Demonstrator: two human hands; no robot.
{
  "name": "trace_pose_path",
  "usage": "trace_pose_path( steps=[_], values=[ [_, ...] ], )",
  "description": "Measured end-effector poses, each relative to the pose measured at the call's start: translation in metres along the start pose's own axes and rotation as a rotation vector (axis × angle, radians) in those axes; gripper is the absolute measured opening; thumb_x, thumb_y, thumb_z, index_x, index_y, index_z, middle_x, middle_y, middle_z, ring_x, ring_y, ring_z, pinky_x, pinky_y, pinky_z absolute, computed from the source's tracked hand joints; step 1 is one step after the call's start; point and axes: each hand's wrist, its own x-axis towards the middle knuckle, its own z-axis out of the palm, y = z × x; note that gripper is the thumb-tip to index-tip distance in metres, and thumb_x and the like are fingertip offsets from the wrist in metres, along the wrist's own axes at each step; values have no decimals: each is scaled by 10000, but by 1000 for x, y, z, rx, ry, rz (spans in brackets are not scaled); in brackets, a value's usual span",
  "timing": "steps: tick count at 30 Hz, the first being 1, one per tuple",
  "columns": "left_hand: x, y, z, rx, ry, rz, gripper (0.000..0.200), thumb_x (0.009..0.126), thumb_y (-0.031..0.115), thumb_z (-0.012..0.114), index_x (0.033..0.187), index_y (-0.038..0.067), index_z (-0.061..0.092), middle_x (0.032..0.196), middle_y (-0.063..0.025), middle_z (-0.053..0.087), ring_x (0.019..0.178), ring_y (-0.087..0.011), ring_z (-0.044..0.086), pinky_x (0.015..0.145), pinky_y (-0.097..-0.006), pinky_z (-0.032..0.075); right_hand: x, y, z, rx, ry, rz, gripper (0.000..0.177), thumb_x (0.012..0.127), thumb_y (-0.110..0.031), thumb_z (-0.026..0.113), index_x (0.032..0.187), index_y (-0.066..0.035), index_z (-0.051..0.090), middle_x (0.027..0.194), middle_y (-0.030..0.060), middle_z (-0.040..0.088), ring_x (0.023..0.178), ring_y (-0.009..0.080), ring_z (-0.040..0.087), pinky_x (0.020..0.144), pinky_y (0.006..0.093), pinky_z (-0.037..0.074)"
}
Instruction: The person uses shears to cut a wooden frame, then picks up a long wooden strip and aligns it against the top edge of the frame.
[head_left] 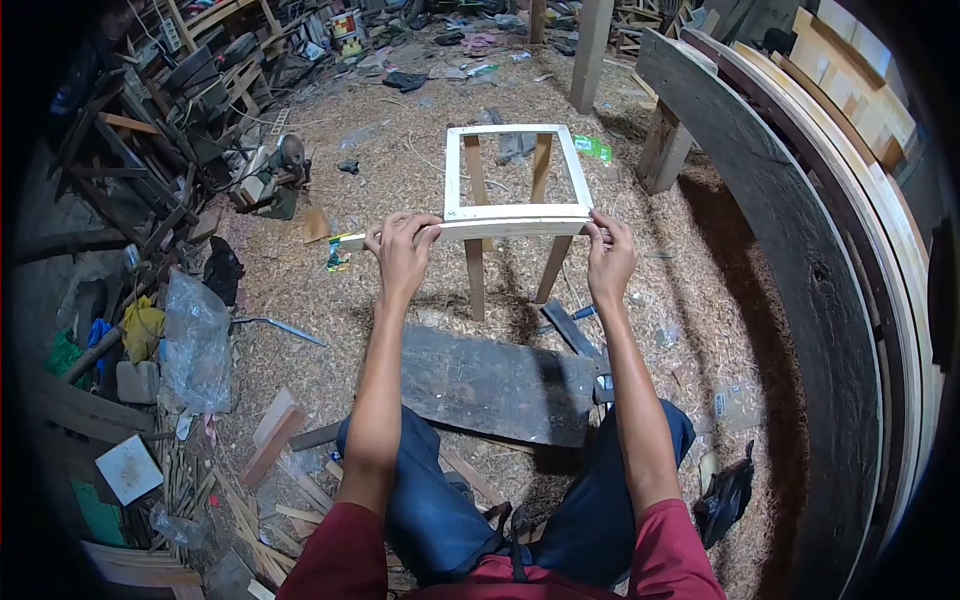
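Observation:
A pale wooden strip (pixel 510 230) runs level along the near edge of a square wooden stool frame (pixel 453 172), which stands upright on its legs. My left hand (pixel 402 245) has its fingers wrapped round the strip near its left end, which sticks out past the frame. At the frame's near right corner, my right hand (pixel 609 255) pinches the strip's other end. Whether the strip touches the frame along its whole length cannot be made out.
A dark board (pixel 480 385) lies on the shavings before my knees, with a hammer (pixel 570 328) beyond its right end. Long planks (pixel 800 200) lean at the right. Scrap wood (pixel 150 170) and plastic bags (pixel 197 340) lie at the left. A post (pixel 592 60) stands behind.

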Motion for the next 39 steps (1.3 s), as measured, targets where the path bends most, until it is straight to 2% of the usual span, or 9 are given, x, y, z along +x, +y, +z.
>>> trace_pose_path(
  steps=[4, 9, 12, 13, 16, 24, 30, 32, 39],
  values=[
    [1, 2, -1, 20, -14, 18, 164, 893, 279, 653, 995, 178, 733, 999, -6, 685, 1145, -208, 499, 1029, -458, 171, 0, -5, -2, 4, -5, 27, 171, 879, -85, 658, 1036, -70, 724, 1034, 118, 667, 918, 237, 659, 780, 362, 560],
    [2, 4, 1, 35, 9, 37, 149, 893, 271, 650, 965, 175, 738, 973, 4, 698, 1138, -212, 501, 1031, -466, 174, 1, 3, 1, 57, -32, 137, 272, 862, -115, 688, 1124, -47, 666, 1010, 126, 666, 885, 221, 654, 745, 361, 541],
    [2, 7, -1, 20, 14, 33, 145, 894, 263, 648, 961, 174, 739, 970, 4, 699, 1139, -217, 499, 1033, -470, 172, 0, 10, 4, 33, 12, 83, 303, 851, -118, 699, 1138, -37, 644, 1006, 131, 667, 874, 234, 648, 772, 369, 518],
    [2, 8, -2, 18, -2, 16, 152, 897, 261, 645, 981, 173, 737, 978, -8, 697, 1154, -220, 490, 1036, -467, 166, 1, 12, 4, 24, 11, 59, 280, 848, -108, 698, 1113, -32, 652, 999, 137, 666, 883, 257, 642, 813, 382, 502],
    [2, 5, 0, 4, 25, 23, 149, 897, 255, 643, 980, 176, 737, 980, -9, 694, 1146, -223, 492, 1035, -476, 168, 1, 13, 6, -3, 12, 68, 270, 843, -104, 701, 1096, -26, 652, 994, 144, 665, 898, 268, 638, 818, 382, 500],
    [2, 2, 1, 12, 9, 30, 140, 897, 247, 640, 977, 178, 731, 973, -9, 693, 1131, -225, 495, 1032, -471, 172, 2, 4, 3, 40, -1, 82, 253, 851, -88, 688, 1097, -28, 690, 993, 130, 678, 877, 248, 661, 782, 367, 532],
    [3, 2, 2, 10, 35, 40, 133, 890, 249, 653, 953, 168, 736, 951, -3, 699, 1120, -220, 499, 1015, -447, 187, 3, 3, 2, 26, 2, -28, 228, 861, -91, 679, 1082, -40, 705, 1067, 138, 690, 898, 230, 672, 791, 344, 537],
    [3, 3, 0, 7, 54, 44, 128, 882, 248, 665, 930, 157, 743, 934, -8, 702, 1115, -220, 508, 1004, -440, 200, 3, -5, -1, 86, -49, 103, 203, 866, -81, 668, 1060, -38, 712, 1045, 131, 700, 877, 226, 677, 783, 342, 537],
    [2, 1, -1, -12, 47, 39, 132, 878, 256, 667, 948, 173, 741, 954, 2, 695, 1120, -215, 504, 1013, -444, 192, 3, 4, 5, -14, 29, -98, 160, 860, -48, 666, 1011, -17, 710, 1016, 132, 700, 855, 222, 680, 754, 329, 541]
  ],
)
